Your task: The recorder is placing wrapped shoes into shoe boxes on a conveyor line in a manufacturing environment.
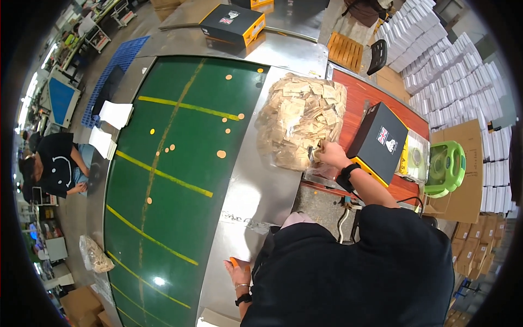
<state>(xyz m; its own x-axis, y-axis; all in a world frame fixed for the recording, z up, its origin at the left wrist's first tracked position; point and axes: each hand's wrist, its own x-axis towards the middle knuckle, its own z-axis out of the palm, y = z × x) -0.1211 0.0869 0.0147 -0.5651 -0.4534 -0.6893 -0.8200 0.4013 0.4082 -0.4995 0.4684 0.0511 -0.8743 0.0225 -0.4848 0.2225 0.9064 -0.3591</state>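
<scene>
We look down over a dark-shirted torso that hides most of the near bench. The right hand [328,154] reaches forward and is closed on something small and pale at the lower edge of a clear bag of tan packets [301,120]; what exactly sits in the fingers we cannot make out, as it blurs into the bag's contents. The bag lies on the steel edge between the green conveyor belt [174,163] and the red table [366,92].

Just right of the hand, a black box with an orange rim [379,143] stands tilted on the red table, its base hidden by the forearm. The left hand [237,271] rests low on the steel edge, well apart from the right, fingers pinched on a small orange piece [234,261]; its shape is unclear.

A second black box [233,23] sits farther up. A green tape dispenser [445,168] rests on cardboard at right. A seated person [54,163] works at far left, partly cut off by the lens rim.
</scene>
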